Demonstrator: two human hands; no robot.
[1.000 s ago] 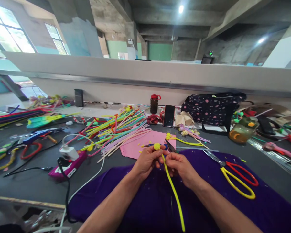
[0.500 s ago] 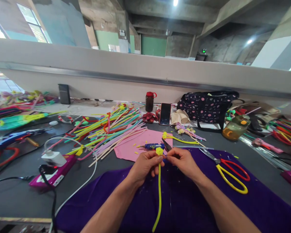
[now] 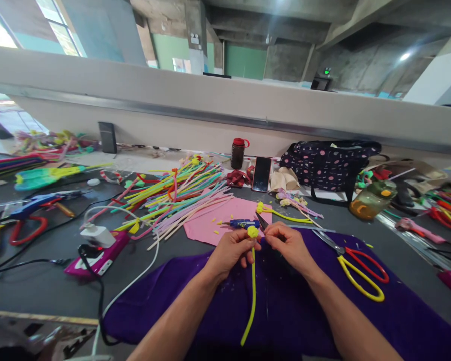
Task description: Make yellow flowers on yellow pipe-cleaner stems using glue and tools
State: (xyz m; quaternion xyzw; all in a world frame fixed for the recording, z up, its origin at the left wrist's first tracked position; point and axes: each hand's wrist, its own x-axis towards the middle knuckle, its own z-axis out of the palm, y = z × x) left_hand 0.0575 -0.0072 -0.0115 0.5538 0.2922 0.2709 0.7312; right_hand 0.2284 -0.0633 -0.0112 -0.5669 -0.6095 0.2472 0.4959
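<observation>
My left hand (image 3: pixel 235 250) pinches a yellow fuzzy-stem flower (image 3: pixel 253 231) just under its bunched head. Its long yellow stem (image 3: pixel 253 291) hangs down over the purple cloth. Close beside the flower, my right hand (image 3: pixel 287 245) has thumb and fingers pressed together; what lies between them is too small to make out. A dark pointed tool tip (image 3: pixel 262 221) shows just beyond the right fingertips, and I cannot tell whether that hand holds it. Behind the flower lies a blue pen-like tool (image 3: pixel 242 223) on a pink sheet (image 3: pixel 203 228).
Scissors (image 3: pixel 355 265) with red and yellow handles lie right on the purple cloth (image 3: pixel 285 311). Colourful fuzzy stems (image 3: pixel 188 195) are heaped at the back left. A magenta power strip (image 3: pixel 97 263) with cables sits left. A phone (image 3: pixel 261 174), bottles and a patterned bag (image 3: pixel 326 165) stand behind.
The whole view has shifted slightly, so things appear a little further right. Both hands keep nearly the same hold around the flower; the stem's lower end has swung slightly.
</observation>
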